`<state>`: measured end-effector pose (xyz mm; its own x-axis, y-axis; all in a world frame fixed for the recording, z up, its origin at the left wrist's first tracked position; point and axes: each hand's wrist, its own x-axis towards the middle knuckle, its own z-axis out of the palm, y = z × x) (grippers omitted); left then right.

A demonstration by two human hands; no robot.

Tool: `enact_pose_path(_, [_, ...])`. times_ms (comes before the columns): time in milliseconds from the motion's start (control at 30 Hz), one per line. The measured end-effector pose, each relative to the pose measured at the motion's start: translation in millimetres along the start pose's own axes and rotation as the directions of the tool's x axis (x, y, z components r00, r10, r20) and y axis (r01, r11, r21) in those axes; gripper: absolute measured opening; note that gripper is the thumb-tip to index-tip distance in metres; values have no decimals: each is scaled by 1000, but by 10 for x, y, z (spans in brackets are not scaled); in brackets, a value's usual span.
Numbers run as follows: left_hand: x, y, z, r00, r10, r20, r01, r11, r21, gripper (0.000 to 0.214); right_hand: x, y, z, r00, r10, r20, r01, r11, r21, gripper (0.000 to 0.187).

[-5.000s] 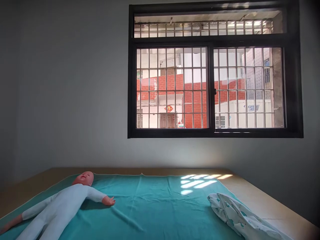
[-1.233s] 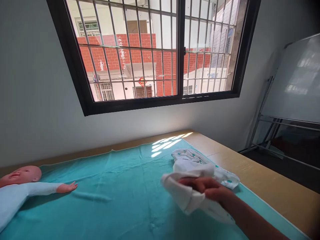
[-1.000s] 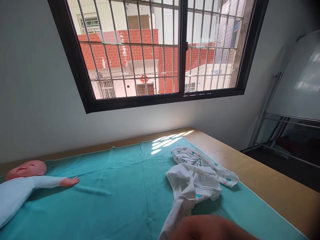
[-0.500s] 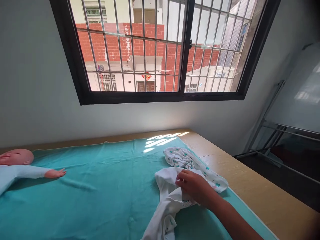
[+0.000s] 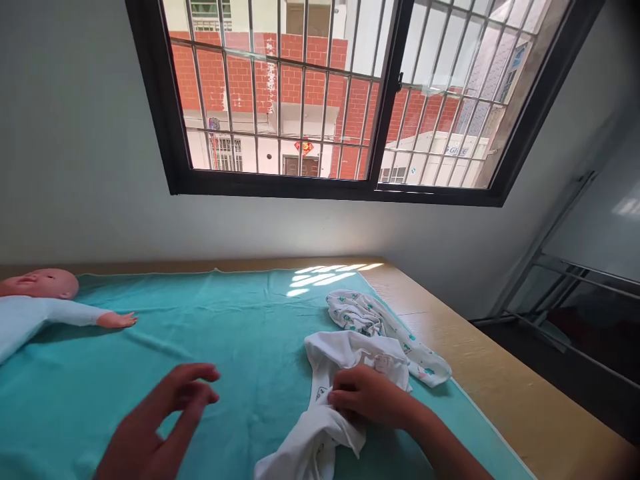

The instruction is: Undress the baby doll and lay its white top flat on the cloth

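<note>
A crumpled white baby garment lies near the right side of the teal cloth. My right hand rests on it, the fingers curled around a bit of its fabric. Their tips are partly hidden in the folds. Over the teal cloth at the lower left hovers my left hand, thumb and fingers apart, with nothing in it. Just beyond the white garment is a bunched white cloth with a green print, one end stretching toward the table's right edge.
A baby doll in a pale suit lies on its back at the far left, one arm stretched out. The wooden tabletop shows along the right and back. Behind it is a wall with a barred window; a metal-framed stand is at right.
My left hand has come into view from below. My right hand has moved slightly nearer and left, pulling at the white garment, whose folds have shifted. The camera view has tilted a little.
</note>
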<state>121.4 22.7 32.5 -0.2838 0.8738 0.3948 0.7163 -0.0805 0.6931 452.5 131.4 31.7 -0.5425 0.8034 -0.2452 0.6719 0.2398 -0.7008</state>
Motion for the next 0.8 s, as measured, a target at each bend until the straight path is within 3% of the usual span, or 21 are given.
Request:
enact_pose_path(67, [102, 221, 102, 970, 9, 241, 19, 993, -116, 31, 14, 23, 33, 998, -35, -50, 31, 997, -70, 26])
enact_pose_path(133, [192, 411, 265, 914, -13, 405, 86, 983, -163, 29, 13, 23, 44, 995, -74, -68, 65, 990, -127, 22])
enact_pose_path(233, [293, 544, 598, 834, -42, 551, 173, 967, -188, 26, 1, 4, 26, 996, -80, -42, 75, 992, -99, 23])
enact_pose_path(333, [385, 557, 955, 682, -49, 729, 255, 951, -175, 22, -12, -4, 1, 998, -52, -18, 51, 998, -36, 32])
enact_pose_path(400, [455, 580, 1162, 647, -66, 760, 280, 947, -156, 25, -20, -2, -5, 1000, -28, -6, 28, 1000, -13, 37])
enact_pose_path(600, [643, 738, 1572, 738, -122, 664, 448, 824, -346, 59, -9, -31, 34, 1000, -19, -16, 18, 998, -64, 43])
enact_pose_path(800, [726, 611, 1700, 734, -52, 677, 494, 726, -479, 45, 69, -67, 184, 978, -98, -184, 51, 968, -247, 38])
